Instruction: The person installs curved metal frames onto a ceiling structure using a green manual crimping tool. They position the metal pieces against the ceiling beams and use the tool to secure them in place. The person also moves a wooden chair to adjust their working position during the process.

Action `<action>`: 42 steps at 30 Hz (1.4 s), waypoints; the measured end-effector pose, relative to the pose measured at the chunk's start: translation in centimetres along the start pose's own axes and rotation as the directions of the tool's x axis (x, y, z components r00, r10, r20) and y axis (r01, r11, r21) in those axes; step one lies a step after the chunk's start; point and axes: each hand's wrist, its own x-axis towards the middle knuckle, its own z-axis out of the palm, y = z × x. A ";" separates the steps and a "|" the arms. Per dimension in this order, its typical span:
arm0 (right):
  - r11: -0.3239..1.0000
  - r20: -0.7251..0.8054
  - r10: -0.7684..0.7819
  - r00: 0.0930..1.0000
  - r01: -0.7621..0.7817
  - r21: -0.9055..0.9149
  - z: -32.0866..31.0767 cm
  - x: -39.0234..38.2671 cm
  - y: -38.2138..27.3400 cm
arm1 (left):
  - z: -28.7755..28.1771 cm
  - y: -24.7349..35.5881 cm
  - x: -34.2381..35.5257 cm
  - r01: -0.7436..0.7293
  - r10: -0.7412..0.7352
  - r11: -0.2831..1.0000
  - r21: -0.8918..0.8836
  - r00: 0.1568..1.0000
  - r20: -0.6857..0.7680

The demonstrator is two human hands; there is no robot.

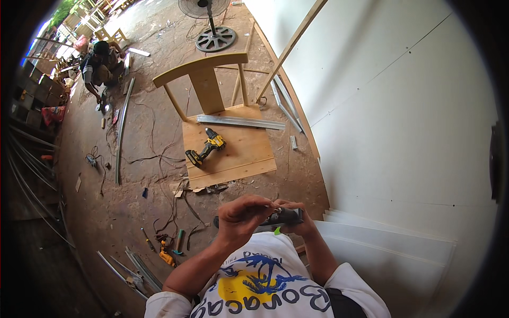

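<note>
Close against my chest, my right hand [297, 214] grips a dark elongated tool [290, 216]. My left hand [241, 217] is closed at the top of this tool, its fingertips pinching something small that I cannot make out. Beyond my hands stands a wooden chair [204, 87], with a plywood board [241, 156] across its seat. A yellow and black cordless drill [209, 146] and silver metal channels [241, 122] lie on the board.
A large white wall panel [403, 132] fills the right. A person [98, 69] crouches at upper left. A pedestal fan [214, 38] stands ahead. Cords, long metal strips [123, 130] and hand tools [165, 254] lie on the floor. White sheets [387, 249] lean at lower right.
</note>
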 end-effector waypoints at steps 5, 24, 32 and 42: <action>0.994 0.059 -0.057 0.997 0.062 -0.085 -0.8 -0.5 1.4 | -0.2 0.5 0.2 -0.075 0.063 0.968 0.241 0.997 0.054; 0.955 -0.263 0.023 0.964 0.056 0.292 1.8 4.3 4.4 | -5.4 -2.4 -2.1 -0.255 0.107 0.401 0.880 0.967 0.232; 0.962 -0.453 0.094 0.886 0.036 0.269 7.1 11.4 8.7 | -10.7 -6.3 -0.7 0.041 -0.035 0.300 0.953 0.999 -0.032; 0.998 -0.420 -0.006 0.907 -0.023 -0.064 12.6 18.2 11.7 | -18.2 -7.2 2.6 -0.075 0.338 0.442 0.894 0.937 -0.088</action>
